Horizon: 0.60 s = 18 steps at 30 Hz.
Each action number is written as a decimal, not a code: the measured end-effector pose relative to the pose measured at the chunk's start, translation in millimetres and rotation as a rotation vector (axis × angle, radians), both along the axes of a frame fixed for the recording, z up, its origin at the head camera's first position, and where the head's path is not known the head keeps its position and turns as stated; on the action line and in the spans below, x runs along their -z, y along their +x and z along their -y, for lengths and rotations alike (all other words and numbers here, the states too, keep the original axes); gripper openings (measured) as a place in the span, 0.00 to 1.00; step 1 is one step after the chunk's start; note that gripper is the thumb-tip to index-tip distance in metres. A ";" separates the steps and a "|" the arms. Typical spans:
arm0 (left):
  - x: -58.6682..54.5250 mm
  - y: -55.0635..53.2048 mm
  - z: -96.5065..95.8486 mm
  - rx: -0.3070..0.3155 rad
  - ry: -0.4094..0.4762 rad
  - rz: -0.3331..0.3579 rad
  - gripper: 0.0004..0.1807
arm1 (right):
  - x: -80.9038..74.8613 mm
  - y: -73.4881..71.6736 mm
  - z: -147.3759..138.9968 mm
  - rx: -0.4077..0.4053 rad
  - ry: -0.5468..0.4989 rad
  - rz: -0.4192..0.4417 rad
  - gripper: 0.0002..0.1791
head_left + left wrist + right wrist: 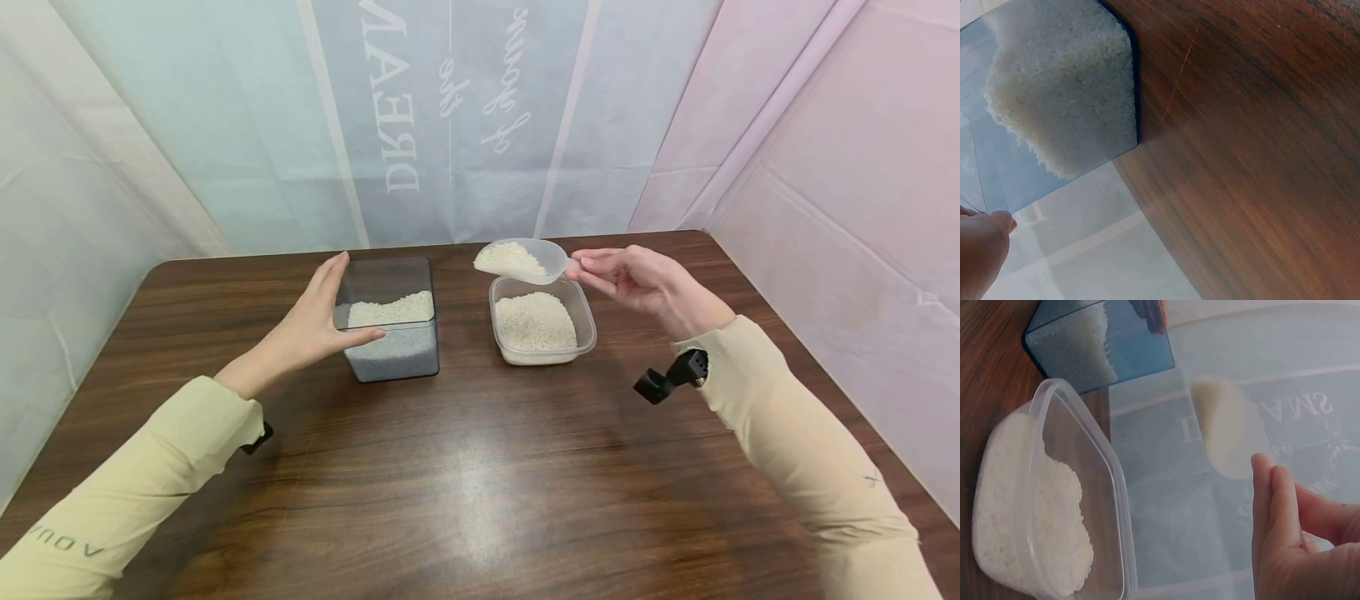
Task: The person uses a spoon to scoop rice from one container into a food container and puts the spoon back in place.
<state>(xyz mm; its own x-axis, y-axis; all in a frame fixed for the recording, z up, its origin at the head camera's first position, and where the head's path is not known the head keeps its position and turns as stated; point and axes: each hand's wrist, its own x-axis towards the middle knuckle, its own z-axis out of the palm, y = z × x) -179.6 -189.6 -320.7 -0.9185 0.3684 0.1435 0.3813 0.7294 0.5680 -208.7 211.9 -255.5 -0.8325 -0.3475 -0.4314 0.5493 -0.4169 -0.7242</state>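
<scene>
A translucent scoop [555, 258] heaped with white rice [512, 260] hangs over the far rim of a clear plastic tub [542, 357]. My right hand [647, 282] pinches its handle between thumb and fingers. More rice [534, 323] fills much of that tub. To the left stands a taller, blue-tinted clear container [397, 358], partly full of rice, its surface sloping. My left hand [309, 330] holds that container by its left side, thumb across the front near the rim and fingers at the back corner. In the left wrist view the thumb [985, 247] shows at the rim.
Both containers stand toward the back of a dark wood-grain table [420, 500]. Behind it hangs a pale blue printed cloth [465, 192], with light cloth walls at both sides. A black wrist camera [671, 377] juts out under my right sleeve.
</scene>
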 end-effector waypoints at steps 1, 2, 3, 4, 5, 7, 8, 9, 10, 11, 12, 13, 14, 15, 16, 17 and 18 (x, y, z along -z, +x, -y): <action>0.0 -0.2 0.2 0.002 0.000 0.001 0.59 | 0.4 0.1 -1.4 -0.002 -0.006 0.001 0.08; -0.1 -0.5 0.3 0.001 -0.001 0.000 0.59 | 1.0 -0.1 -2.9 -0.004 -0.009 0.001 0.08; -0.3 -0.7 0.4 0.002 -0.001 0.001 0.59 | 1.5 -0.2 -4.2 -0.008 -0.018 0.000 0.08; -0.6 -0.8 0.4 0.001 0.000 0.002 0.59 | 2.0 -0.3 -5.8 -0.012 -0.026 0.001 0.08; -0.7 -1.0 0.5 0.001 0.000 0.003 0.59 | 2.2 0.0 -7.2 -0.011 -0.030 0.006 0.08; -1.0 -1.4 0.5 -0.001 0.001 0.008 0.59 | 2.8 0.4 -10.2 -0.005 -0.035 0.018 0.08; -1.3 -1.4 0.4 -0.003 0.001 0.009 0.59 | 3.1 0.6 -11.7 -0.005 -0.035 0.021 0.08; -1.5 -1.5 0.5 -0.003 0.002 0.011 0.59 | 3.1 1.1 -13.0 -0.006 -0.034 0.024 0.08; -1.7 -1.5 0.6 -0.002 0.003 0.012 0.59 | 3.3 1.3 -14.6 -0.007 -0.034 0.027 0.09; -1.7 -1.7 0.7 -0.001 0.004 0.013 0.60 | 3.5 1.8 -16.0 -0.003 -0.028 0.030 0.09; -1.8 -1.9 0.8 0.000 0.005 0.013 0.60 | 3.9 2.0 -17.6 -0.008 -0.028 0.032 0.09; -2.0 -1.9 0.9 0.002 0.005 0.014 0.60 | 4.4 2.2 -19.1 -0.012 -0.030 0.033 0.09; -2.2 -1.9 0.9 0.003 0.007 0.013 0.60 | 5.0 2.3 -20.4 -0.014 -0.033 0.037 0.10; -2.3 -2.1 1.0 0.004 0.009 0.013 0.60 | 5.3 2.6 -21.6 -0.015 -0.037 0.042 0.10; -2.3 -2.3 1.0 0.004 0.010 0.014 0.60 | 5.9 2.7 -22.9 -0.013 -0.041 0.048 0.10; -2.5 -2.5 1.0 0.005 0.011 0.015 0.60 | 6.6 2.8 -24.1 -0.011 -0.044 0.053 0.11; -2.7 -2.6 1.1 0.005 0.010 0.016 0.60 | 7.5 2.6 -25.3 -0.013 -0.046 0.057 0.11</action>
<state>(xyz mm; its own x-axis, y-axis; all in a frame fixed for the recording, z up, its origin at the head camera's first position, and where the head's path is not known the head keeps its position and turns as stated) -182.2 -190.7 -318.0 -0.9189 0.3716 0.1325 0.3756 0.7216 0.5816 -206.0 237.1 -263.0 -0.8027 -0.3786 -0.4609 0.5943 -0.4419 -0.6720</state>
